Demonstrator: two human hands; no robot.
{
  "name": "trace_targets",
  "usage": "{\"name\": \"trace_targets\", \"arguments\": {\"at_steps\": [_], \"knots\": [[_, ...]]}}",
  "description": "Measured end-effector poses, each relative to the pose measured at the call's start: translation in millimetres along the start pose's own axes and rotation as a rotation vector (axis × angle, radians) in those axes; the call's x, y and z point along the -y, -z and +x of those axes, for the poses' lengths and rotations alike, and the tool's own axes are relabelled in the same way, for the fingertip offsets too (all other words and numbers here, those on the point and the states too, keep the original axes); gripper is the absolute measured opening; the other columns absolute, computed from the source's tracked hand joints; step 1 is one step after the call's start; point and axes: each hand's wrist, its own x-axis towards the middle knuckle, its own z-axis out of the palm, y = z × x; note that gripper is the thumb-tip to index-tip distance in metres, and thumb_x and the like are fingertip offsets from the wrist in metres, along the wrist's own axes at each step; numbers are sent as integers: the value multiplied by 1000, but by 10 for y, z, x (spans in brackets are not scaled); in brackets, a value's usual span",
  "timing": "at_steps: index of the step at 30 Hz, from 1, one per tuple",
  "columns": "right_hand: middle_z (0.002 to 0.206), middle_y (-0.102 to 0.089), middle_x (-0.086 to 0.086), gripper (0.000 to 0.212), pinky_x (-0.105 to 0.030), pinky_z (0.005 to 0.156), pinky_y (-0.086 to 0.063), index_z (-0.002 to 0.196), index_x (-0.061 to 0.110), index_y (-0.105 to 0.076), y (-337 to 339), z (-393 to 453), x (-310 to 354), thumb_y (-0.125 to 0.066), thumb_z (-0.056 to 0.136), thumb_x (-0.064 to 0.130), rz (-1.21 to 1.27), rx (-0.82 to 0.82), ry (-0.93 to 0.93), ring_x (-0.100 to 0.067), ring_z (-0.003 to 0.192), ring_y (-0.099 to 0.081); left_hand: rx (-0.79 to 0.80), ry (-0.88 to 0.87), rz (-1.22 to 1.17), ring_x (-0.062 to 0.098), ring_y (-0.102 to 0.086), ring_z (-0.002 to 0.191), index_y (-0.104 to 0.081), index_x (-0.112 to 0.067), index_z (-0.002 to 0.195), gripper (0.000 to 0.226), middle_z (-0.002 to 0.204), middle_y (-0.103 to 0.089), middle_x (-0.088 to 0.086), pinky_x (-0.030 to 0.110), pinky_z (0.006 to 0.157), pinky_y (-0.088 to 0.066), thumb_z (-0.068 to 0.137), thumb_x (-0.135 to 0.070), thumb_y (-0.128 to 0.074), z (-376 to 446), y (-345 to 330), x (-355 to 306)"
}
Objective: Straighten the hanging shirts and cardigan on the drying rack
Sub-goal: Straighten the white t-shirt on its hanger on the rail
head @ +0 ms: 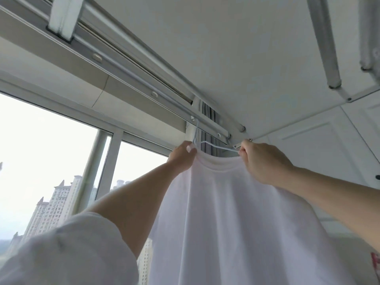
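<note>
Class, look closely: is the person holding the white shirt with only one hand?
No: the left hand and the right hand both grip the white shirt at its collar.

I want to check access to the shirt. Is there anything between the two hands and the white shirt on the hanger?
Nothing visible. The left hand and the right hand already grip the white shirt at its shoulders, either side of the collar, under the thin hanger.
</note>
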Motion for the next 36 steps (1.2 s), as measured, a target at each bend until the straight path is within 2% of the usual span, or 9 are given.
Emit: {"name": "trace_targets", "arguments": {"at_steps": [2, 7, 13, 17, 21, 24, 26, 30, 36], "knots": [[72, -57, -8, 22, -36, 55, -30, 92, 11, -48, -7, -49, -59, -36, 102, 26, 0, -37, -9, -33, 61, -45, -40, -42, -25, 31, -64, 99, -54, -29, 133, 36, 128, -61, 9, 34, 73, -52, 99, -33, -42, 66, -23, -97], [58, -39, 4, 21, -31, 44, -18, 85, 14, -39, -21, -129, -94, -37, 102, 25, 50, -74, -49, -15, 47, -35, -79, -38, -1, 33, -63, 103, -63, -25, 120, 29, 123, -64, 9, 39, 83, -55, 100, -34, -44, 88, 39, -329], [72, -47, -4, 17, -34, 60, -30, 88, 14, -40, 99, -15, 73, -35, 103, 22, 148, -32, -133, -29, 66, -42, -155, -1, 27, 30, -60, 112, -68, -23, 118, 28, 122, -66, 7, 35, 86, -50, 101, -29, -46, 164, 208, -603], [68, -48, 0, 20, -33, 52, -26, 89, 14, -42, 212, -91, 16, -33, 103, 25, 214, -9, -126, -27, 64, -44, -187, -49, 84, 30, -60, 108, -67, -19, 115, 28, 115, -68, 6, 33, 78, -46, 102, -29, -44, 71, 323, -707], [72, -54, 2, 24, -33, 56, -32, 82, 16, -46, 323, -327, -88, -37, 101, 29, 270, 114, -145, -26, 69, -51, -200, -110, 50, 26, -64, 104, -65, -19, 111, 26, 115, -70, 4, 37, 82, -53, 102, -35, -46, -307, 357, -573], [69, -54, 1, 26, -30, 52, -31, 80, 16, -52, 430, -414, -53, -40, 100, 28, 368, 266, -141, -17, 60, -47, -212, -143, 60, 25, -63, 103, -63, -20, 111, 27, 116, -67, 6, 34, 78, -51, 102, -37, -45, -622, 432, -549], [66, -52, 3, 26, -28, 51, -32, 80, 17, -56, 567, -443, 29, -41, 100, 26, 469, 348, -113, -13, 56, -44, -198, -181, 82, 24, -63, 106, -63, -22, 111, 25, 116, -66, 6, 37, 84, -52, 102, -38, -46, -812, 575, -593], [64, -51, 5, 26, -26, 52, -31, 81, 19, -59, 862, -515, 134, -42, 101, 25, 509, 362, -68, -10, 55, -44, -183, -229, 124, 15, -65, 102, -69, -28, 111, 24, 111, -70, -1, 33, 87, -52, 97, -40, -53, -1157, 1005, -691], [66, -58, 1, 25, -28, 52, -34, 79, 22, -59, 1053, -688, 191, -44, 98, 28, 490, 338, -103, -16, 58, -50, -84, -58, 183, 18, -55, 70, -71, -16, 106, 21, 81, -63, -1, 23, 54, -40, 97, -29, -57, -1608, 1584, -677]]}}
